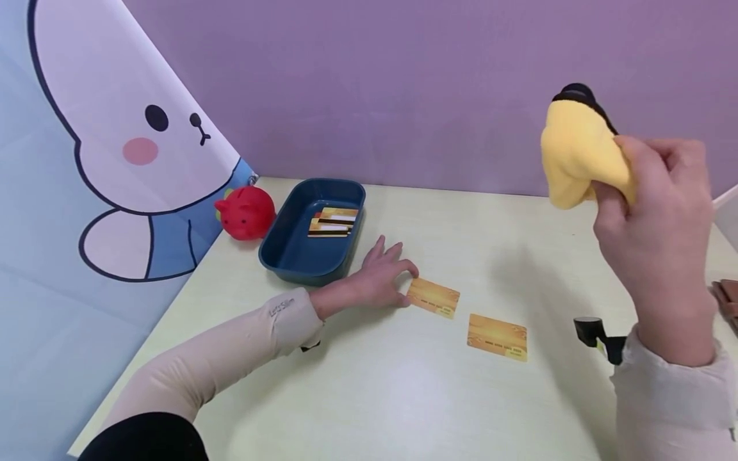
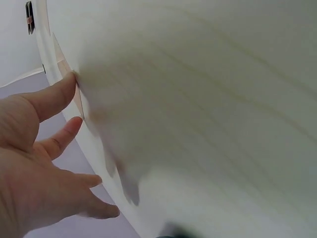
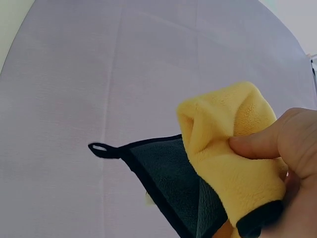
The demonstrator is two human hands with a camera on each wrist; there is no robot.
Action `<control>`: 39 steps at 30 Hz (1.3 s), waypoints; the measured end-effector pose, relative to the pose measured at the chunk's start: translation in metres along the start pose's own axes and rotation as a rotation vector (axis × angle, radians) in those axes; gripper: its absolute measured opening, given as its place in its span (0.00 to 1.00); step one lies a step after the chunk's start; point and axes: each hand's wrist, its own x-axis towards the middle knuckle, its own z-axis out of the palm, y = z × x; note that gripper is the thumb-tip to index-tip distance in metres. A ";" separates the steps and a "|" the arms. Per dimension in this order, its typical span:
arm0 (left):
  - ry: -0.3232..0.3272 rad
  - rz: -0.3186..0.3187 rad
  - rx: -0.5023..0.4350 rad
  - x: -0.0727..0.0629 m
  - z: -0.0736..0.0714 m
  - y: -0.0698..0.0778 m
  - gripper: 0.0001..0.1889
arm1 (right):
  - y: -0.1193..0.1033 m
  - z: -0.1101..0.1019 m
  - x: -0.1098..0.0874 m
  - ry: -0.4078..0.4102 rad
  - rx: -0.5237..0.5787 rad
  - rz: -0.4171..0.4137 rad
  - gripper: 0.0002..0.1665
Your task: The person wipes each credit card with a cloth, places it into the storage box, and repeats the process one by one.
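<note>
My left hand (image 1: 377,282) reaches over the table, thumb and index finger pinching the left end of a gold bank card (image 1: 434,298) across its short side; the other fingers are spread. The left wrist view shows that hand (image 2: 44,163) with the card (image 2: 78,99) edge-on at the fingertips. To the right of it another gold card (image 1: 497,337) lies flat on the table. High on the right, my right hand (image 1: 657,198) grips a bunched yellow cloth (image 1: 582,147). In the right wrist view the cloth (image 3: 223,129) shows a dark grey side, black trim and a hanging loop.
A dark blue tray (image 1: 294,256) holding several cards (image 1: 334,221) stands at the back left of the table (image 1: 403,397). Beside it sits a red pig figure (image 1: 248,214). A brown object (image 1: 728,298), perhaps a wallet, is cut off at the right edge.
</note>
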 end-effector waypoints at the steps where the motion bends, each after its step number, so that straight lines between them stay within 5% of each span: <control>1: -0.005 0.000 0.001 0.000 0.000 0.001 0.27 | 0.000 0.000 0.000 -0.001 0.004 -0.004 0.19; 12: -0.023 -0.013 -0.068 0.003 0.000 0.005 0.27 | 0.002 0.002 0.000 -0.010 0.010 -0.041 0.20; 21: 0.047 -0.021 -0.122 0.004 0.007 0.006 0.29 | 0.001 0.001 0.002 -0.011 0.001 -0.059 0.19; 33: 0.166 0.114 -0.064 0.004 0.010 0.014 0.26 | 0.002 0.001 0.000 0.001 -0.003 -0.056 0.19; 39: 0.184 0.182 -0.054 -0.001 0.007 0.010 0.12 | 0.001 0.000 -0.001 -0.021 0.009 -0.049 0.18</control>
